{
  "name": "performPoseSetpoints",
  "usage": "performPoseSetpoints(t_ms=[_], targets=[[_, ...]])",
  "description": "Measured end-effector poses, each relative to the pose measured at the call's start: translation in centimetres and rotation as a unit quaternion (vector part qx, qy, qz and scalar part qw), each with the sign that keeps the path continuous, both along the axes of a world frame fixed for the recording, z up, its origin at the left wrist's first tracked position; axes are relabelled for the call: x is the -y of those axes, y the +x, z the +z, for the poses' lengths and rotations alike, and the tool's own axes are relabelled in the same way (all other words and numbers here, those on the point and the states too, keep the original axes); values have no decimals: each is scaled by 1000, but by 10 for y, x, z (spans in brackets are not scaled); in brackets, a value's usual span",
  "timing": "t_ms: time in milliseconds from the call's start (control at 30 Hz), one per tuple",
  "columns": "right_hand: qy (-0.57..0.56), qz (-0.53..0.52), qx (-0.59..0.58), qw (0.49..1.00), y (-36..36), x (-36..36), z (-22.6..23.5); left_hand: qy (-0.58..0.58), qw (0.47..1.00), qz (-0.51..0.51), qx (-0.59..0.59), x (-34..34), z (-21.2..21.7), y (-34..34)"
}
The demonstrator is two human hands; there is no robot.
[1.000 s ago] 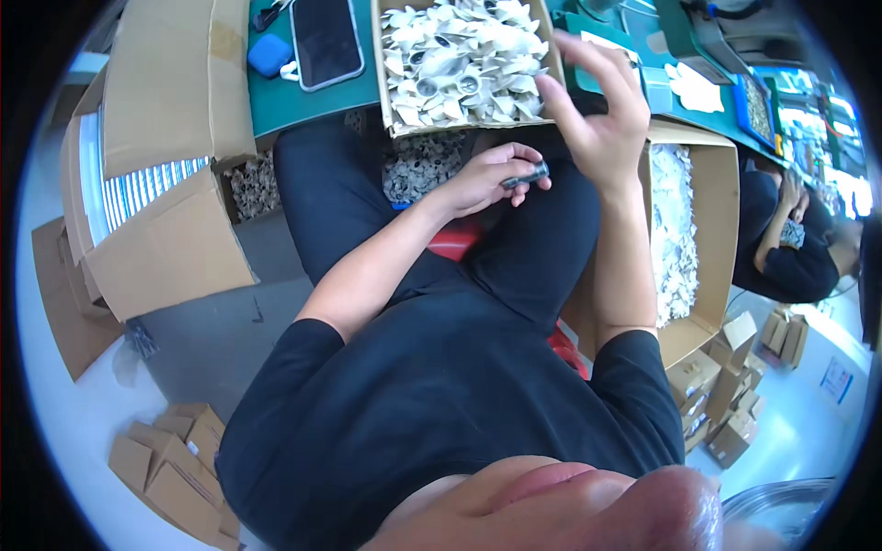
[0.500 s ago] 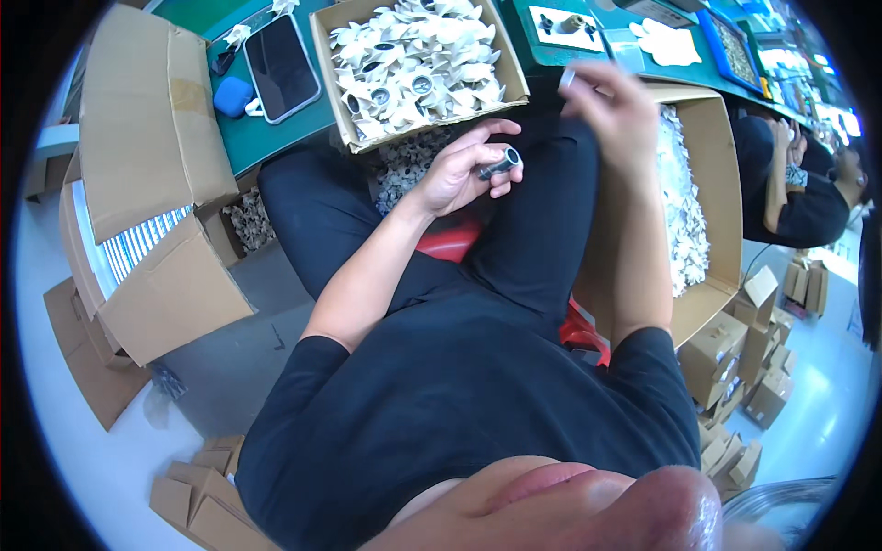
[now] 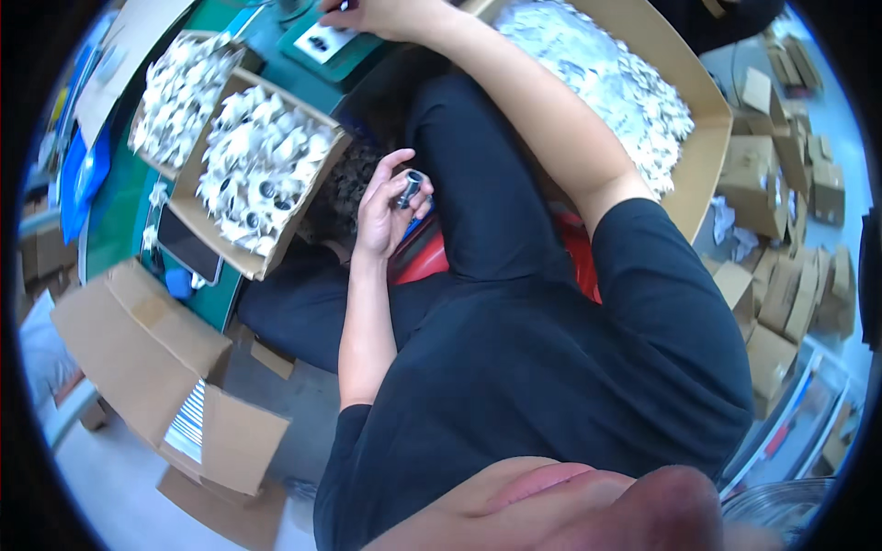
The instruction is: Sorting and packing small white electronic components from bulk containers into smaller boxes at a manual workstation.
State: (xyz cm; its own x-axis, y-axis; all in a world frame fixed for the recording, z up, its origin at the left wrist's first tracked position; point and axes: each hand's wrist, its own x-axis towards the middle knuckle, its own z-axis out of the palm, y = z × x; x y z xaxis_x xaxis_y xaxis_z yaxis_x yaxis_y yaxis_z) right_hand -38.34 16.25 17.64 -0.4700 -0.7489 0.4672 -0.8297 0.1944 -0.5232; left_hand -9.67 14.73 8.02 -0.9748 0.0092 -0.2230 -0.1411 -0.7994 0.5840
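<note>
My left hand (image 3: 381,209) is raised over my lap, palm up. Its fingers close around a short, hollow metal cylinder (image 3: 411,187), dark grey with a bright rim; a second piece may lie against it. At the top edge, my right hand (image 3: 390,16) reaches over the green bench, its fingers bent and pinched together. A small dark thing shows at those fingertips, too cut off by the picture's edge to name. Just below them is a white plate with dark pegs (image 3: 322,42), set on a green block.
Left on the bench, a cardboard box (image 3: 213,241) holds white finned wheels, with more in another heap (image 3: 179,101) behind. A phone (image 3: 190,241) lies beside it. To my right stands a large carton (image 3: 703,151) of white parts. An open carton (image 3: 138,344) stands lower left.
The view has swung, shifting the bench leftward. My right hand has moved from beside the large carton to the pegged plate; the small pale piece it pinched no longer shows. My left hand keeps its cylinder.
</note>
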Motion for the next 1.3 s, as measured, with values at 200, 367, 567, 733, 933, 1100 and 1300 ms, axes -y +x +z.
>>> performPoseSetpoints(t_ms=[200,367,567,733,933,1100,1300], targets=[[-20,-155,-17,988,-32,-172,6,2,1000,-4,11,0,-6,10],[389,-278,93,873,-25,-452,-83,-6,1000,-18,17,0,-9,-1],[433,-324,301,785,25,-444,-78,-26,999,2,43,4,-7,12],[424,-353,240,799,23,-461,-83,-26,999,-5,40,0,-7,14],[379,-395,109,830,19,-517,-89,-22,999,7,44,8,-13,24],[426,-423,81,796,-10,-396,8,-19,998,19,59,21,-12,39],[-99,-134,198,966,-2,-137,34,-21,999,14,40,17,-9,32]])
